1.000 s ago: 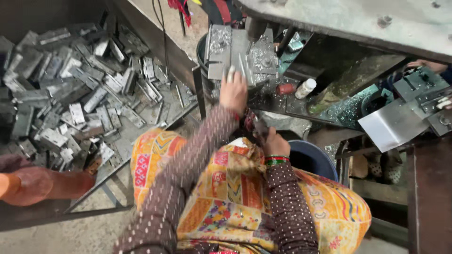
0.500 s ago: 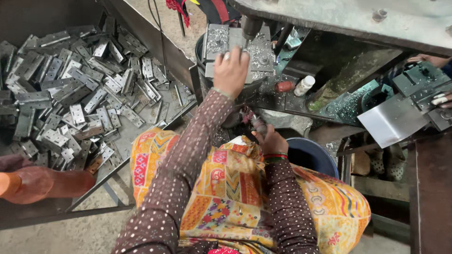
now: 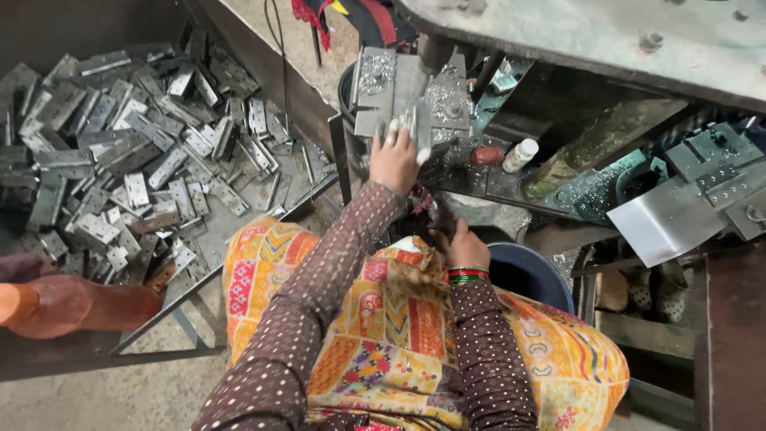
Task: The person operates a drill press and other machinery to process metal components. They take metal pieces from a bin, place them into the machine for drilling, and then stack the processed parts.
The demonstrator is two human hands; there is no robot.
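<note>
Advanced since the earlier frame: left hand (image 3: 393, 160), fingers pinching a flat metal plate (image 3: 415, 126) onto the press bed (image 3: 375, 88), positioned for stamping. Right hand (image 3: 463, 249) low at lap, grip cannot be told; spare plates heaped in the tray (image 3: 120, 144) at left

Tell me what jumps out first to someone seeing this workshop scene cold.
First, the big heap of grey metal plates filling the tray at the left. Then the bright patterned cloth across the person's lap, low in the middle. Above it, the left hand reaches up to a metal piece at the machine, while the right hand sits low beside a blue bucket.
</note>
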